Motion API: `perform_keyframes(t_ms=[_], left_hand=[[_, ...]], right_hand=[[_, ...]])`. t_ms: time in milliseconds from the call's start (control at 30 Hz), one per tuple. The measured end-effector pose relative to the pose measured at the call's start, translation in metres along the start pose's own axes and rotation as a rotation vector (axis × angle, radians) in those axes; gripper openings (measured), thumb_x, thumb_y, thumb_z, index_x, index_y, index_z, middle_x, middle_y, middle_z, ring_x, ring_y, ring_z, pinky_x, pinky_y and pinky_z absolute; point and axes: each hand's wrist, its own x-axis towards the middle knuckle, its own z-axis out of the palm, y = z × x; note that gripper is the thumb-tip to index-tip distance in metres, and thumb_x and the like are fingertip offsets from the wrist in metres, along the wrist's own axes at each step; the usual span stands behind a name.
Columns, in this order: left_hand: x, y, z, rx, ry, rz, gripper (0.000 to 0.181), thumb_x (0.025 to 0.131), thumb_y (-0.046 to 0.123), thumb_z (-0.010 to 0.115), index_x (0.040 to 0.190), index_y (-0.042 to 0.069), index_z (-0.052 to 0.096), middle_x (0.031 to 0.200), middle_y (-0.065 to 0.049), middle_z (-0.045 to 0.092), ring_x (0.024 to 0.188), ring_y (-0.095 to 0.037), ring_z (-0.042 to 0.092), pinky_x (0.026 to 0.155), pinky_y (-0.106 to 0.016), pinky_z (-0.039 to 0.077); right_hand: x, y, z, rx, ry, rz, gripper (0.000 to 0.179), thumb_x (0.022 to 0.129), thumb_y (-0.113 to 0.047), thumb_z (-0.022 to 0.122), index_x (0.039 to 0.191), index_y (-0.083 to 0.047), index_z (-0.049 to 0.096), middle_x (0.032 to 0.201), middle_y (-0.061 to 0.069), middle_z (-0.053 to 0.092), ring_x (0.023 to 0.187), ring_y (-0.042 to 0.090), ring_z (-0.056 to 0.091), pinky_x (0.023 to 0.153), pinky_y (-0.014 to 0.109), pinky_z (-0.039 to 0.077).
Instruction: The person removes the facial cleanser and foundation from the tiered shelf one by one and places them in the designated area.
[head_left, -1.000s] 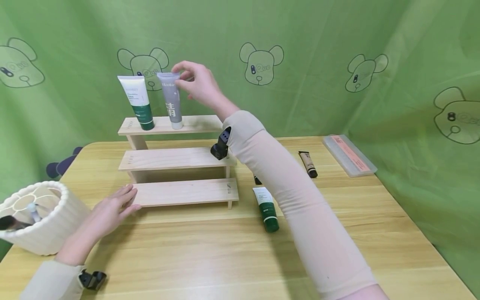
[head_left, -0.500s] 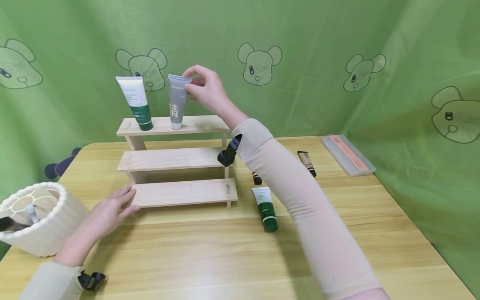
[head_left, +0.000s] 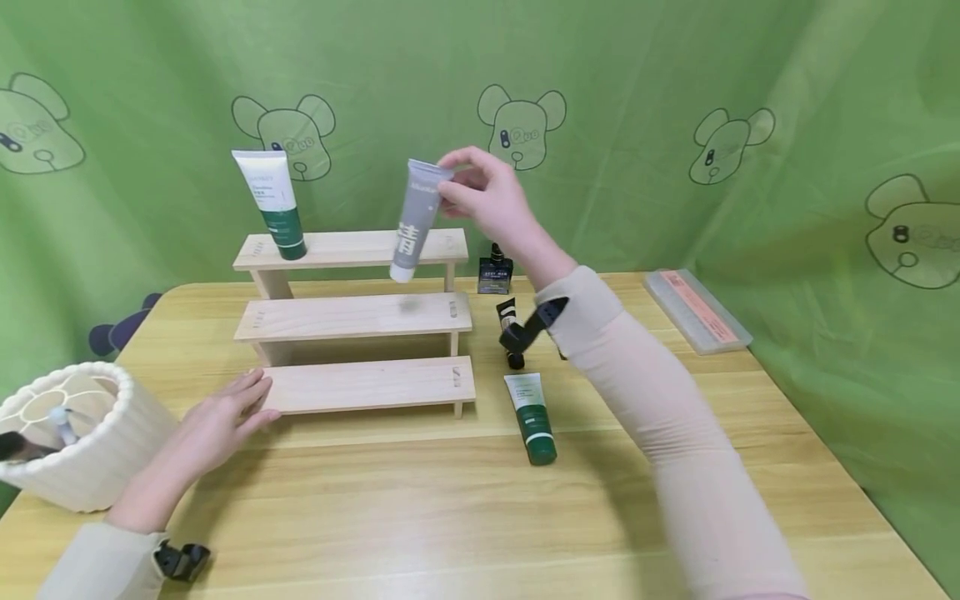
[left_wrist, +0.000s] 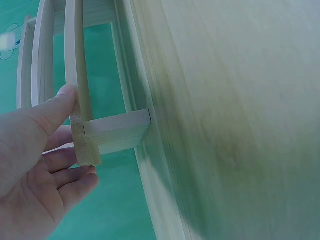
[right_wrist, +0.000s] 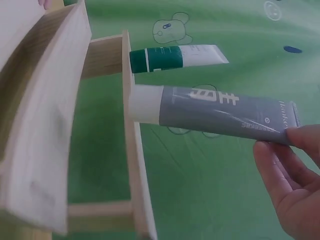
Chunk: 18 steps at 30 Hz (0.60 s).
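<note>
Grey tube: the grey tube (head_left: 417, 221) is in the air, tilted, with its white cap down and to the left; the cap overlaps the front edge of the top shelf in the head view and a soft shadow falls on the middle shelf.
Right hand: the right hand (head_left: 491, 196) pinches the flat upper end of the grey tube between thumb and fingers; the tube hangs to the left of and below the fingertips.
Left hand: the left hand (head_left: 225, 425) grips the left end of the bottom shelf, thumb at the front edge, fingers bent round the end; the grey tube is well apart from it.
Wooden stand: the three-step wooden stand (head_left: 352, 317) stands on the tabletop (head_left: 420, 517).
Top shelf: a white-and-green tube (head_left: 273, 204) stands on its cap near the left end.
Right of stand: a black bottle (head_left: 495, 273) stands upright; a dark tube (head_left: 507, 312) lies partly hidden by the wrist camera; a second white-and-green tube (head_left: 532, 421) lies nearer the front.
Change, one second on: the grey tube, earlier cap-down at the top shelf, is now further right and more tilted; the right arm has moved right with it, exposing the black bottle. The left hand shows no noticeable shift.
</note>
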Motion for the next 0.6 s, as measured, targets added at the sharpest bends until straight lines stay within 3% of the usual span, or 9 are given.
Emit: perform_keyframes(t_ms=[300, 600], left_hand=[[0.000, -0.001, 0.001, 0.000, 0.008, 0.009, 0.057, 0.090, 0.030, 0.059, 0.127, -0.011, 0.047, 0.135, -0.032, 0.036, 0.121, -0.048, 0.035, 0.097, -0.061, 0.029], [0.000, 0.000, 0.000, 0.002, -0.001, 0.004, 0.057, 0.091, 0.030, 0.059, 0.127, -0.011, 0.046, 0.135, -0.032, 0.035, 0.121, -0.048, 0.035, 0.097, -0.060, 0.029]], right_hand=[[-0.044, 0.035, -0.053, -0.034, -0.040, 0.114, 0.025, 0.088, -0.001, 0.059, 0.112, -0.002, 0.054, 0.104, 0.019, 0.059, 0.085, 0.028, 0.061, 0.081, 0.038, 0.052], [-0.087, 0.073, -0.096, -0.073, -0.113, 0.211, 0.032, 0.087, -0.001, 0.059, 0.118, 0.005, 0.050, 0.100, 0.020, 0.059, 0.079, 0.023, 0.063, 0.076, 0.036, 0.054]])
